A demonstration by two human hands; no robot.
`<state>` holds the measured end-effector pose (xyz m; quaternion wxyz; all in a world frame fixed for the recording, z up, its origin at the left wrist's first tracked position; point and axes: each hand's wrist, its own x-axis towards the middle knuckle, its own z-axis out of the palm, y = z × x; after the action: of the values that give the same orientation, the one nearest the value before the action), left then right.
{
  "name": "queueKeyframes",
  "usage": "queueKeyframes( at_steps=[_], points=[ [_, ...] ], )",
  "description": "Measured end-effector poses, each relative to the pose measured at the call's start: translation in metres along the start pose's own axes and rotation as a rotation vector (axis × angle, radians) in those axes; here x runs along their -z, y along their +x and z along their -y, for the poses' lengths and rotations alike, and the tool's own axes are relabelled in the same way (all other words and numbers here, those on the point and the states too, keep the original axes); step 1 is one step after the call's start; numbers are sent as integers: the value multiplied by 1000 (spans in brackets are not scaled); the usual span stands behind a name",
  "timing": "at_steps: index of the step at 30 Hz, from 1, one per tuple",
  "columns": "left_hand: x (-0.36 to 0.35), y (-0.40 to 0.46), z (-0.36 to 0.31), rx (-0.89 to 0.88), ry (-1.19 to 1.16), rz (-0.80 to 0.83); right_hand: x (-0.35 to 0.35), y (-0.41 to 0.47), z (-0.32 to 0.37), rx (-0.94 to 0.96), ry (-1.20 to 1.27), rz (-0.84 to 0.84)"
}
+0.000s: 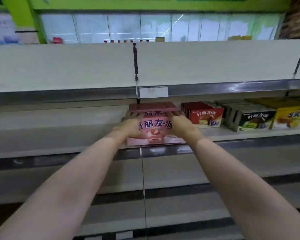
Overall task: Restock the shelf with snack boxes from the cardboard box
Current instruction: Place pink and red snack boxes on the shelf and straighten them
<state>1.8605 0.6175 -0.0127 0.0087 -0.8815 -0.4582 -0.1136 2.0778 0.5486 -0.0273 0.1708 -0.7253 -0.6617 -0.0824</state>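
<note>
A pink snack box (154, 134) stands upright at the front edge of the middle shelf (59, 135). A second pink snack box (152, 108) sits directly behind or above it, its top face showing. My left hand (130, 125) grips the left side of the pink boxes and my right hand (182, 123) grips the right side, fingers reaching toward the upper box. Which of the two boxes the fingers clasp is unclear. The cardboard box is out of view.
Right of my hands stand rows of red boxes (204, 115), dark green boxes (249, 118) and yellow boxes (293, 116). A price tag holder (153, 92) hangs on the upper shelf edge. White shelves run left and below.
</note>
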Motion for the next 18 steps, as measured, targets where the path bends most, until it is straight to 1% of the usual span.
queueKeyframes(
  at_steps=[1,4,7,11,14,18],
  points=[
    [-2,2,0,2,13,-10,-1,2,-1,6,3,-13],
    [-12,6,-9,2,48,-132,-8,6,-9,14,17,-51],
    [-25,18,-14,22,73,-212,-22,13,-19,23,-4,-162],
    [-26,36,-10,50,104,-151,-26,30,-24,-6,16,-79],
    [-30,46,-8,68,113,-166,-29,39,-26,-13,24,-113],
    [-35,52,-7,85,149,-201,-33,46,-30,31,20,-159]
  ],
)
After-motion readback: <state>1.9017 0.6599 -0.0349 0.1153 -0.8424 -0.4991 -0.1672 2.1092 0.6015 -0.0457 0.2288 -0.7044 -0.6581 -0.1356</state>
